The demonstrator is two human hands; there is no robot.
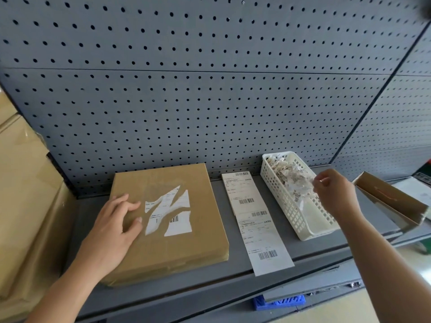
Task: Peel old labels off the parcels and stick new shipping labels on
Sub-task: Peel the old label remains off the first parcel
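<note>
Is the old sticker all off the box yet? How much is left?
Not yet. Done: parts of the old label are torn off, and many scraps lie in the white basket. In hand: the left hand rests on the parcel while the right hand pinches what looks like a peeled bit over the basket. Left: the remaining white pieces, then a new label from the strip beside the parcel.

Left hand (113, 223), right hand (333, 192) bare; left forearm (70, 283), right forearm (377, 264) bare to frame edge.
</note>
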